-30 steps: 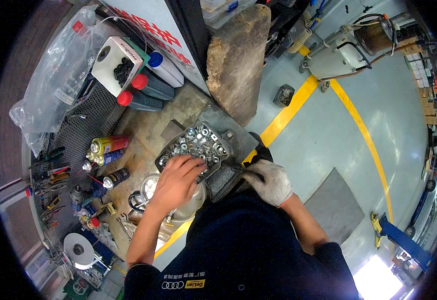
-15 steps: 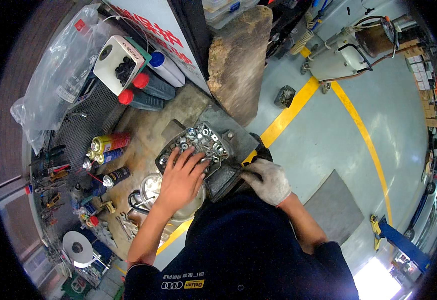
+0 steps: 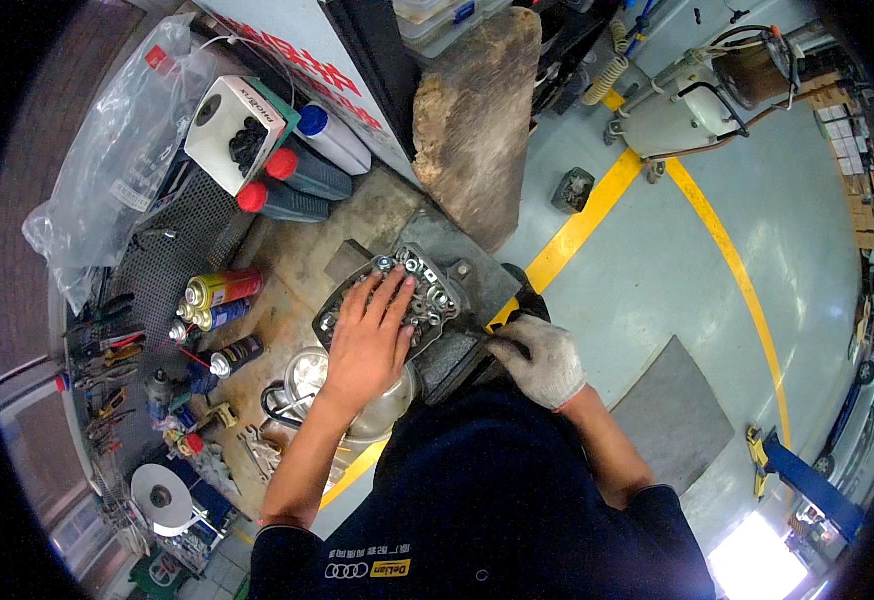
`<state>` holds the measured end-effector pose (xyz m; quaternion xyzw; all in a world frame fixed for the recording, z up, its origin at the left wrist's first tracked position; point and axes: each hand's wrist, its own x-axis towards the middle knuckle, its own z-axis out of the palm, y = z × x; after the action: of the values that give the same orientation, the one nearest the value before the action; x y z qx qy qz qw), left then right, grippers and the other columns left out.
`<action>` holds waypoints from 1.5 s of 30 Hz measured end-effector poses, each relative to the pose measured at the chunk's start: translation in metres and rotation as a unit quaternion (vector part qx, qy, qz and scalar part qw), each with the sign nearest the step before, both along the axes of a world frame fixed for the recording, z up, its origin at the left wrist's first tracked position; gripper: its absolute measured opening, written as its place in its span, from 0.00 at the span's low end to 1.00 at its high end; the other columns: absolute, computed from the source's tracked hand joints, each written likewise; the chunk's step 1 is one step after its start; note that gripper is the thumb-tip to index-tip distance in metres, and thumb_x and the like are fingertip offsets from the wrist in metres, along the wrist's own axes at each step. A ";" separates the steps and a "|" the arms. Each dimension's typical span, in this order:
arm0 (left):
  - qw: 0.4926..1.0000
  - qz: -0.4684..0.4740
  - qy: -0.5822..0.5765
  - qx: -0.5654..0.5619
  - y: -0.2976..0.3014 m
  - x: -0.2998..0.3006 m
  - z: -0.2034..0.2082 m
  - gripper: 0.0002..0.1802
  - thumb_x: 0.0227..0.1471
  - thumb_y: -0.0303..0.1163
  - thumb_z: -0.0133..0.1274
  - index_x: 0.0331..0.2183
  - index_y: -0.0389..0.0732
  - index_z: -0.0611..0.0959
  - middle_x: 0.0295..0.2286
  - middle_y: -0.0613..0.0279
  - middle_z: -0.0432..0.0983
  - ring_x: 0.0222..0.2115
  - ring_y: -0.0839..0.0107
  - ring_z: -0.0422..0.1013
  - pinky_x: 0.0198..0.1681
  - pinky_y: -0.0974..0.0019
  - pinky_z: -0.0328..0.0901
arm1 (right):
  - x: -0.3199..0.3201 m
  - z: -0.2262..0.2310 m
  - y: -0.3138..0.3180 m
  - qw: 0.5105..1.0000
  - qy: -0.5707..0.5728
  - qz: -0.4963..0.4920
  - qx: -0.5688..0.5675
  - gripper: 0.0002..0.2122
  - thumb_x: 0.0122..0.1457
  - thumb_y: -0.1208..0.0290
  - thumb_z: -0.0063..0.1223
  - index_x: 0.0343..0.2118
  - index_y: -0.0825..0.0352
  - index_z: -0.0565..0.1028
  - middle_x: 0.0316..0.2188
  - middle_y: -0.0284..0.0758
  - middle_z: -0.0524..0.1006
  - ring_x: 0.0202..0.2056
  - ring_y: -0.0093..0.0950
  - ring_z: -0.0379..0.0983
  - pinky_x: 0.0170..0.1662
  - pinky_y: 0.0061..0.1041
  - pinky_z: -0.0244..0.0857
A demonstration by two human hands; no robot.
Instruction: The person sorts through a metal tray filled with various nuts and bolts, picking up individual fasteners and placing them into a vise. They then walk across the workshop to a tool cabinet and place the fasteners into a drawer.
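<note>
Two hands of yours are in view, the left bare and the right gloved. Your left hand (image 3: 365, 340) lies palm down over the tray (image 3: 456, 302), fingers spread and reaching among the nuts (image 3: 412, 266), some of which it hides; whether a fingertip touches any one nut, you cannot tell from above. The tray sits on the bench (image 3: 292, 250), near its corner. Your right hand (image 3: 539, 362) is just beside the dark block (image 3: 449, 366), to the right of the tray, its fingers curled toward the thumb; whether they grip anything cannot be told. Below the tray, partly behind your left forearm, is a steel bowl (image 3: 389, 412). Farther left stand spray cans (image 3: 225, 290), with wrenches (image 3: 260, 450) nearer you. Two red-capped bottles (image 3: 307, 172) are beyond them, beside an open box (image 3: 219, 150).
</note>
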<state>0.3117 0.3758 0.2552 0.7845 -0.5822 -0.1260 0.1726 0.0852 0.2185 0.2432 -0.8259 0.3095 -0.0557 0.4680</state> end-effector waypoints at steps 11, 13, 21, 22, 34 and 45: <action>0.995 -0.040 0.095 0.000 0.034 0.010 0.026 0.18 0.55 0.28 0.60 0.49 0.37 0.84 0.49 0.54 0.80 0.54 0.50 0.73 0.59 0.48 0.66 | 0.000 0.000 -0.004 1.000 0.015 0.012 -0.002 0.13 0.62 0.61 0.63 0.40 0.68 0.84 0.38 0.45 0.83 0.42 0.47 0.80 0.46 0.42 0.75; 0.995 -0.025 0.095 -0.009 0.021 0.013 0.025 0.22 0.56 0.31 0.61 0.52 0.36 0.82 0.54 0.50 0.77 0.58 0.48 0.71 0.62 0.47 0.64 | 0.001 -0.001 -0.003 1.000 0.019 0.015 0.003 0.13 0.62 0.62 0.63 0.41 0.67 0.84 0.39 0.45 0.83 0.42 0.47 0.80 0.47 0.42 0.75; 0.997 -0.043 -0.002 0.071 0.026 -0.011 0.007 0.34 0.58 0.40 0.60 0.61 0.34 0.76 0.66 0.49 0.66 0.66 0.46 0.60 0.72 0.46 0.53 | 0.002 0.010 -0.002 0.999 0.028 0.005 0.018 0.13 0.62 0.63 0.63 0.43 0.67 0.84 0.40 0.47 0.82 0.43 0.48 0.80 0.47 0.43 0.74; 0.997 -0.041 0.018 0.066 0.030 -0.010 0.010 0.32 0.58 0.39 0.60 0.60 0.34 0.77 0.64 0.50 0.68 0.65 0.46 0.62 0.71 0.46 0.55 | 0.002 0.009 -0.003 0.999 0.031 0.004 0.012 0.13 0.62 0.63 0.63 0.43 0.67 0.84 0.40 0.47 0.82 0.43 0.48 0.80 0.48 0.43 0.74; 1.000 -0.001 0.026 -0.017 0.001 0.003 0.001 0.26 0.57 0.32 0.60 0.57 0.35 0.79 0.62 0.49 0.70 0.59 0.47 0.68 0.66 0.45 0.61 | 0.008 0.001 0.001 1.000 -0.007 -0.003 -0.008 0.12 0.60 0.65 0.64 0.41 0.67 0.84 0.38 0.46 0.82 0.41 0.48 0.80 0.45 0.42 0.74; 0.996 0.012 0.068 -0.065 0.013 -0.001 -0.001 0.22 0.57 0.34 0.62 0.51 0.36 0.82 0.54 0.50 0.76 0.56 0.48 0.70 0.62 0.45 0.63 | 0.005 -0.001 -0.004 1.000 -0.001 -0.013 -0.023 0.11 0.60 0.65 0.64 0.37 0.68 0.85 0.35 0.45 0.82 0.39 0.47 0.80 0.43 0.40 0.74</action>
<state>0.3108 0.3891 0.2545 0.7683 -0.5665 -0.1391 0.2638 0.0906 0.2145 0.2419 -0.8326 0.3182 -0.0693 0.4480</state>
